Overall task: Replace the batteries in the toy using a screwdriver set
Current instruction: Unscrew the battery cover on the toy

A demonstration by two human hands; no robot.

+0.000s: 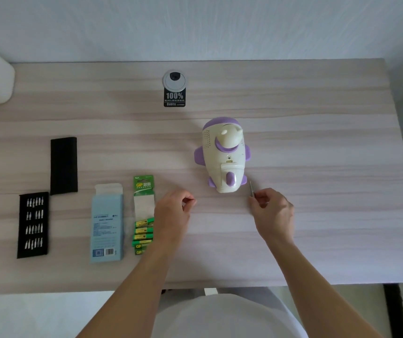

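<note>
Right hand [272, 211] pinches slim screwdriver [251, 189]; left hand [173, 211] fingers curled, contents unclear; risk: unsteadied rounded toy [223, 154] rolls, tip slips.

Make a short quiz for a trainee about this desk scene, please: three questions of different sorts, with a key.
1. True or false: the right hand, near the toy, holds a thin screwdriver.
2. The green battery pack lies: A) behind the toy; B) just right of the blue box; C) on the bit tray.
3. How many rows of bits does the bit tray hold?
Key: 1 true; 2 B; 3 four.
</note>
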